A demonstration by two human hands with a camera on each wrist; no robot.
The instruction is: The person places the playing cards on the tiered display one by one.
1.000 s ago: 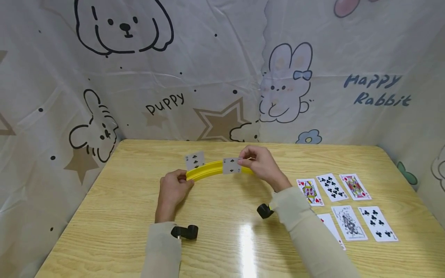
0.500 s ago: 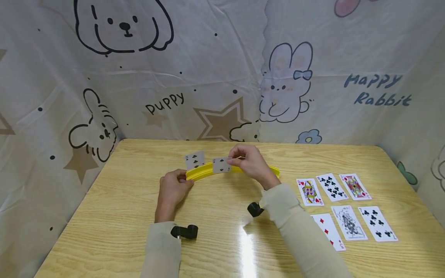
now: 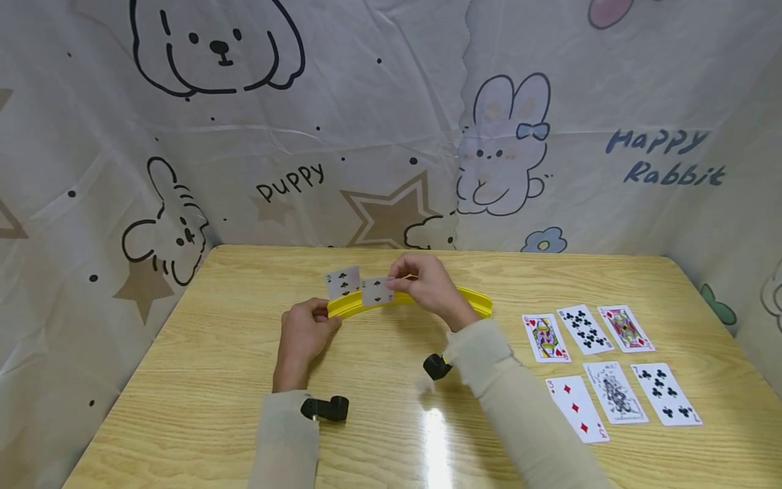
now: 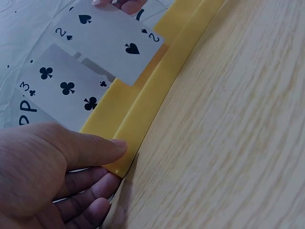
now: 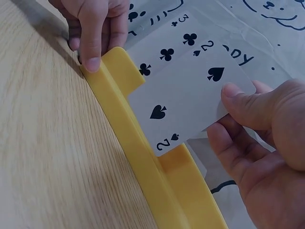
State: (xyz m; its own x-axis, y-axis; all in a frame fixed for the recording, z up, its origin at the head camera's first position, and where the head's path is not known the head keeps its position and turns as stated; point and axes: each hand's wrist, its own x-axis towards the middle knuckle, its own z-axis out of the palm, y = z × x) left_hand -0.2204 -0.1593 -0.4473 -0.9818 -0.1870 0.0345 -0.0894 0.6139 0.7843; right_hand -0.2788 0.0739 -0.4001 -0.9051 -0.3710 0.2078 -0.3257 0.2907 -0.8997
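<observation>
My left hand [image 3: 305,333] grips the left end of a curved yellow card holder [image 3: 478,302] on the table. In the left wrist view its thumb lies on the holder's front wall. A three of clubs [image 4: 64,88] stands in the holder near that hand, its lower part hidden. My right hand [image 3: 427,285] pinches a two of spades [image 5: 188,98] by one edge, between thumb and fingers. That card is over the holder, just right of the three of clubs and partly overlapping it in the right wrist view. Whether its lower edge touches the groove, I cannot tell.
On the right of the wooden table [image 3: 214,421] lie a queen of hearts [image 3: 546,338], a black club card [image 3: 585,329], a red face card [image 3: 626,328], a three of diamonds [image 3: 577,409], a joker-like card [image 3: 615,392] and a seven of clubs [image 3: 666,394]. A printed curtain [image 3: 366,122] hangs behind.
My right hand has moved left along the holder with the two of spades, closer to the three of clubs. The left hand has stayed in place on the holder's end.
</observation>
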